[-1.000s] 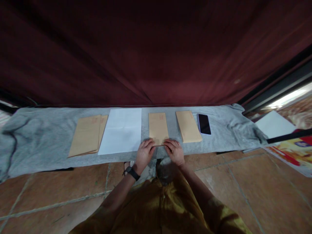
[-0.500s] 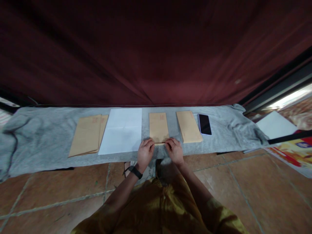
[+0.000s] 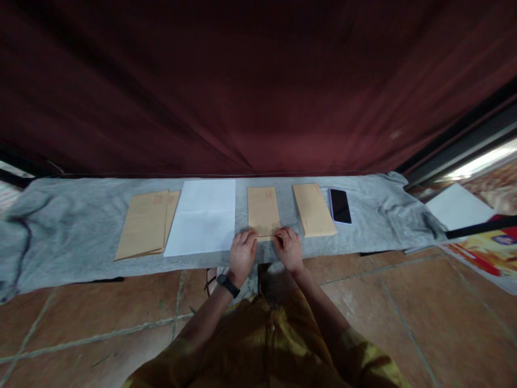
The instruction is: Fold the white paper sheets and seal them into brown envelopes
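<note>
A brown paper envelope [image 3: 263, 209] lies in front of me on a grey cloth, its near end folded along a crease. My left hand [image 3: 243, 252] pinches the near left corner, fingers bent together. At the near right corner my right hand [image 3: 289, 249] grips the same envelope in a similar pinch. The fingertips hide both corners. To the right of it rests a stack of brown envelopes [image 3: 314, 210]. White paper sheets [image 3: 202, 218] with a faint crosswise fold lie to the left. Beyond them are more brown envelopes [image 3: 141, 226], slightly fanned.
A phone [image 3: 340, 206] with a dark screen lies right of the envelope stack. The grey cloth [image 3: 379, 210] covers a long narrow surface. Behind it hangs a dark red curtain [image 3: 250, 108]. A colourful printed box or bag [image 3: 488, 250] sits at the far right, above the tiled floor [image 3: 121, 318].
Both hands stay at the envelope's near end, with only slight finger shifts along the fold. The other papers and the phone have not moved.
</note>
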Action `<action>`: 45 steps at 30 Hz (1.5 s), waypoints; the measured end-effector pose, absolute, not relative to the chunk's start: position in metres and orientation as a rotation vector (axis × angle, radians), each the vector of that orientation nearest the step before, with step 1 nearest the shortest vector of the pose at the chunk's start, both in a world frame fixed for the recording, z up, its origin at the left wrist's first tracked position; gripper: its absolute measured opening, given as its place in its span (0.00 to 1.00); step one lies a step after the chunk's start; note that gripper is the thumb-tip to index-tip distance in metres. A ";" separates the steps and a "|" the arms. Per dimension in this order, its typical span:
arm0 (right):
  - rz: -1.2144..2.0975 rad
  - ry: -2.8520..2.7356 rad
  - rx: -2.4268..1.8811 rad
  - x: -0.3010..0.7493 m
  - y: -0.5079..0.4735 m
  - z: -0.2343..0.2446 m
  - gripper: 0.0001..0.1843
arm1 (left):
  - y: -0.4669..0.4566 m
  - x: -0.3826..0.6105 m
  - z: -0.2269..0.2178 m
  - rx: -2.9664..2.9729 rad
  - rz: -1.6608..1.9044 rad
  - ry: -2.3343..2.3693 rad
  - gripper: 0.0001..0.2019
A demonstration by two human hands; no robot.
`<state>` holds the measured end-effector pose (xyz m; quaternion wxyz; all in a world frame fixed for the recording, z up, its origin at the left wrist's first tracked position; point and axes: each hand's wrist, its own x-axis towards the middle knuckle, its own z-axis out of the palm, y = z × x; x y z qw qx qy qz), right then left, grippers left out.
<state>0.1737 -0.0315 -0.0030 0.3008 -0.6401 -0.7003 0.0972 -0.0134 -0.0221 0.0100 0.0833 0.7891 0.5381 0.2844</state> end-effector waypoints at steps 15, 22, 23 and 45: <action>0.239 -1.846 -1.690 0.174 -0.032 -0.006 0.07 | -0.049 0.000 -0.002 2.672 0.521 1.303 0.23; 0.262 -1.919 -1.484 0.172 -0.049 -0.004 0.18 | -0.049 0.000 -0.005 2.674 0.507 1.311 0.24; 0.281 -1.964 -1.435 0.169 -0.053 -0.004 0.20 | -0.049 0.000 -0.005 2.673 0.502 1.312 0.23; 0.270 -2.159 -1.552 0.156 -0.072 -0.003 0.26 | -0.053 -0.005 -0.003 2.661 0.428 1.339 0.28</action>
